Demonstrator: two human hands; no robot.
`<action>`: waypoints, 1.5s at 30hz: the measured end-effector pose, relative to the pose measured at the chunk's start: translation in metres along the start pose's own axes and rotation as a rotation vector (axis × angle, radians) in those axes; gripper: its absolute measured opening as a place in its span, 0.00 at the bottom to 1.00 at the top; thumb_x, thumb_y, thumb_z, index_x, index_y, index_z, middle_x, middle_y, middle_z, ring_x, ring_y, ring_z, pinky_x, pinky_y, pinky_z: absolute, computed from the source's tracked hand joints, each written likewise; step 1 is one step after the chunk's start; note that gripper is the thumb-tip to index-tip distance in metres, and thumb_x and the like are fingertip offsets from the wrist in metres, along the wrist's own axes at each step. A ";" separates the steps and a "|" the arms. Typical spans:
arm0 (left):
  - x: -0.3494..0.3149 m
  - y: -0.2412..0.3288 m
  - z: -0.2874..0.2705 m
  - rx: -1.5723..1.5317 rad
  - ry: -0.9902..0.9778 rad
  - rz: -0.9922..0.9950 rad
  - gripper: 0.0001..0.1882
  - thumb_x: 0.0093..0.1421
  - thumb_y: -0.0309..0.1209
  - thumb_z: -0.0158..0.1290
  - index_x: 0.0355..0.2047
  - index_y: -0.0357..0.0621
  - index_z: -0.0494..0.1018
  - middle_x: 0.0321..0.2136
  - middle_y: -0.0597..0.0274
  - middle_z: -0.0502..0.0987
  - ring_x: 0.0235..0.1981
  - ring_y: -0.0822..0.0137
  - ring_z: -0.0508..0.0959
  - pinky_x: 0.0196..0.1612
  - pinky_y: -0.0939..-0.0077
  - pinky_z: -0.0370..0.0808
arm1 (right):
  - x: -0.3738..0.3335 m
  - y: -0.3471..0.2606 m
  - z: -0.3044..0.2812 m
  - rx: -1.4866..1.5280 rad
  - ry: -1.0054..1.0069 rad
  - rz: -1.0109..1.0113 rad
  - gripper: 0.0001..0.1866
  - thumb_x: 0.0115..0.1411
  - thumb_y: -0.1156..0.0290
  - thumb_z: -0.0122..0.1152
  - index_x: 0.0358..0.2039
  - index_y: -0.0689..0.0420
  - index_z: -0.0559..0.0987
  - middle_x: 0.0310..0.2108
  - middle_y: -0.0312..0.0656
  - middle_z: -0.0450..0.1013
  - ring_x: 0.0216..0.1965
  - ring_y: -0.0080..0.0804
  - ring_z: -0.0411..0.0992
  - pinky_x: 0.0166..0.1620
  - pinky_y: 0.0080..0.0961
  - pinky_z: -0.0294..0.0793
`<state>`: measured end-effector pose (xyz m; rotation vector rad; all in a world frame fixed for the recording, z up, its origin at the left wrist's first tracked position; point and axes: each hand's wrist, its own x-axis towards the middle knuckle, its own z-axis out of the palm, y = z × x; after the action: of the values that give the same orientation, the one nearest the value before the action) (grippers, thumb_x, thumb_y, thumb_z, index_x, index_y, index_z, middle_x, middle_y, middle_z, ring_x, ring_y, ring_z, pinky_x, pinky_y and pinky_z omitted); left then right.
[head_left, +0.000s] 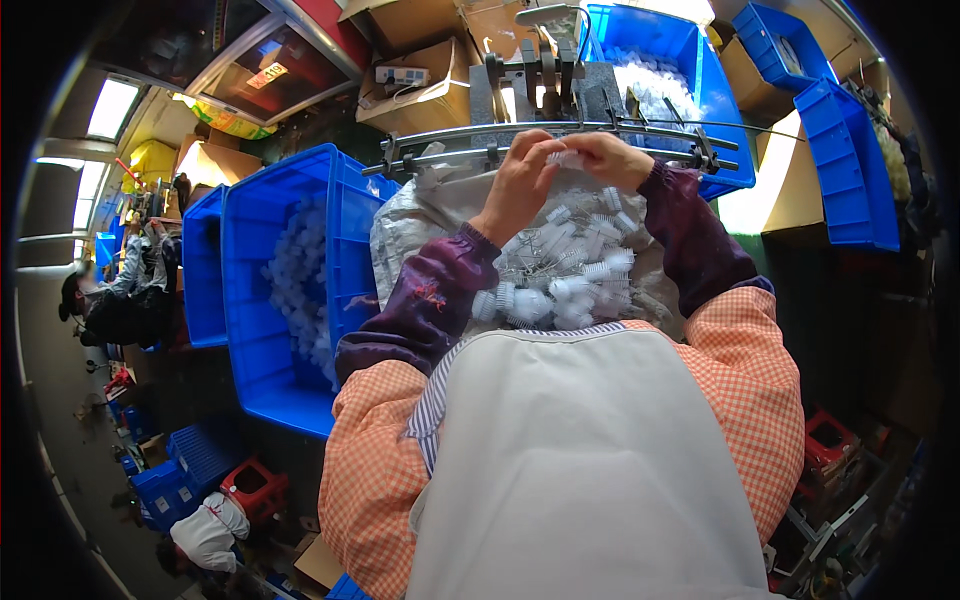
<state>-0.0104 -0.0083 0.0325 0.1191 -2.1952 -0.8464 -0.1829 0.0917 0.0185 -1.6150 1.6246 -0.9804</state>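
Below the metal rails, my left hand (517, 185) and my right hand (612, 160) meet with bent, closed fingers. Between their fingertips shows a small white bristled brush (566, 159), partly covered by the fingers. A pile of similar small white brushes (570, 265), some with thin wire stems, lies under my wrists on a pale grey cloth (400, 235) spread over my lap. Some pieces in the pile end in round white tufts.
Just beyond my hands is a machine (545, 90) with metal rails (440, 158). A blue bin (285, 400) holding white pieces stands at my left, and another blue bin (735, 150) at the far right. Behind the machine sits an open carton (430, 105). Other people work at the far left.
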 end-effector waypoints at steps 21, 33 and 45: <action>-0.091 -0.066 -0.049 0.126 -0.845 -0.774 0.22 0.52 0.45 0.48 0.33 0.35 0.75 0.29 0.44 0.76 0.32 0.50 0.76 0.38 0.66 0.71 | 0.066 0.099 -0.041 -0.831 0.486 0.315 0.12 0.56 0.60 0.49 0.39 0.47 0.74 0.40 0.34 0.71 0.47 0.37 0.64 0.48 0.37 0.59; -0.079 -0.064 -0.071 0.118 -0.671 -0.603 0.14 0.50 0.32 0.50 0.35 0.35 0.71 0.33 0.44 0.74 0.38 0.48 0.73 0.43 0.66 0.69 | 0.044 0.079 -0.036 -0.945 0.516 0.643 0.18 0.52 0.54 0.50 0.41 0.46 0.76 0.46 0.40 0.66 0.53 0.41 0.55 0.53 0.42 0.51; -0.048 -0.026 -0.054 0.098 -0.282 -0.464 0.11 0.51 0.26 0.51 0.37 0.39 0.69 0.30 0.48 0.73 0.34 0.49 0.73 0.38 0.64 0.69 | 0.090 0.062 0.011 -0.997 0.533 0.545 0.15 0.52 0.60 0.49 0.37 0.51 0.76 0.41 0.41 0.67 0.49 0.38 0.58 0.50 0.40 0.52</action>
<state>0.0562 -0.0418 0.0127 0.6091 -2.5195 -1.0567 -0.2095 -0.0004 -0.0339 -1.3161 3.0298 -0.2845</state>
